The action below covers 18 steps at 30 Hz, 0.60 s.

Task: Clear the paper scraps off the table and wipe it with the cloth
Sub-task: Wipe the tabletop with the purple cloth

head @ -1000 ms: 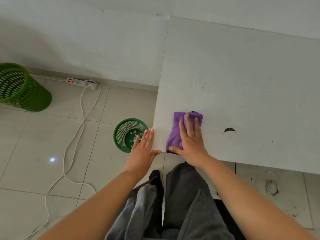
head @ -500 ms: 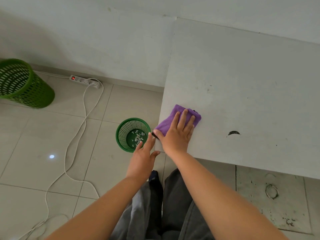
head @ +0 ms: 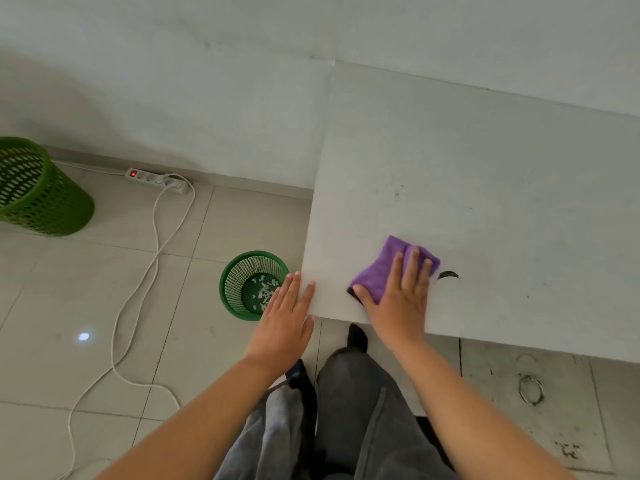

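**Cloth under right palm, bare counter to the right**

Right hand [head: 398, 299] fingers [head: 412, 268] lie spread, flat on the cloth [head: 377, 275] near the counter [head: 485, 188] front-left corner. Left hand [head: 284, 323], also spread, rests at that corner. Scraps [head: 265, 292] lie in the bin [head: 232, 282].

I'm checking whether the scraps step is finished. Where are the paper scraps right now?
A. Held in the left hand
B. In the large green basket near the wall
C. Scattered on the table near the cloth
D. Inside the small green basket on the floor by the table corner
D: white paper scraps lie at the bottom of the small green basket, while the table shows none.
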### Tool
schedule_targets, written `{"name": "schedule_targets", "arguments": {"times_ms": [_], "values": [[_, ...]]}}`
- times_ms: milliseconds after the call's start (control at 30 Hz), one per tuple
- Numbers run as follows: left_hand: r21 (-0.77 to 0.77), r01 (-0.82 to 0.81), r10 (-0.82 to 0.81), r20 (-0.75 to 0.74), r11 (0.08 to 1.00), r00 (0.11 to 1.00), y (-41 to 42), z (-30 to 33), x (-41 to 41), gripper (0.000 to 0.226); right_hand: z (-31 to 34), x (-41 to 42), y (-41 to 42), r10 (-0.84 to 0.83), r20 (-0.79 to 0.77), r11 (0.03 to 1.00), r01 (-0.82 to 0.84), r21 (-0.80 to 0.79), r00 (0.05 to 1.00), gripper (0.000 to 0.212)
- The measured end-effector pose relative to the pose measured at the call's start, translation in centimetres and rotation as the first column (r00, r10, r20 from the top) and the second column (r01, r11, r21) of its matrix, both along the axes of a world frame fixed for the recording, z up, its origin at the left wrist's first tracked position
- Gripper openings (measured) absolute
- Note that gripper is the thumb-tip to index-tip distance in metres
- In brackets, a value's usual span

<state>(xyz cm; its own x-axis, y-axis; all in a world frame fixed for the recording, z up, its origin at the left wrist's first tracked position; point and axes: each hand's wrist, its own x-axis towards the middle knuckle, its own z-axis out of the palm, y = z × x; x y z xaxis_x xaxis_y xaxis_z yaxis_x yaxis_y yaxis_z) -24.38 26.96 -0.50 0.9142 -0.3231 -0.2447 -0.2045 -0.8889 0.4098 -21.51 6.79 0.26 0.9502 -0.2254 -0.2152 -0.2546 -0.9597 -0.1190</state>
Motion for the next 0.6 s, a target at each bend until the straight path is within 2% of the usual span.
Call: {"name": "schedule_targets", "arguments": {"times_ms": [133,267,433,600], "values": [[0.088,0.0,0.002,-0.019,0.996,1.0,-1.9,0.1,1.0,0.067,0.1,0.3,-3.5,-0.183,-0.028,0.983,0.183,-0.008,0.983,0.111],[0.194,0.031,-0.055,0.118,0.98,0.991,-4.1,-0.7,3.6,0.065,0.0,2.1,-4.7,-0.264,-0.043,0.964,0.265,0.01,0.963,0.112],[0.172,0.064,-0.086,0.123,0.983,0.989,-6.8,-0.8,7.7,0.068,-0.2,4.4,-5.7,-0.196,-0.059,0.98,0.198,0.036,0.979,0.109],[0.184,0.081,-0.107,0.139,0.98,0.985,-8.1,-1.2,11.1,0.068,-0.2,7.1,-6.8,0.021,-0.094,1.0,-0.019,0.014,0.995,0.108]]}}
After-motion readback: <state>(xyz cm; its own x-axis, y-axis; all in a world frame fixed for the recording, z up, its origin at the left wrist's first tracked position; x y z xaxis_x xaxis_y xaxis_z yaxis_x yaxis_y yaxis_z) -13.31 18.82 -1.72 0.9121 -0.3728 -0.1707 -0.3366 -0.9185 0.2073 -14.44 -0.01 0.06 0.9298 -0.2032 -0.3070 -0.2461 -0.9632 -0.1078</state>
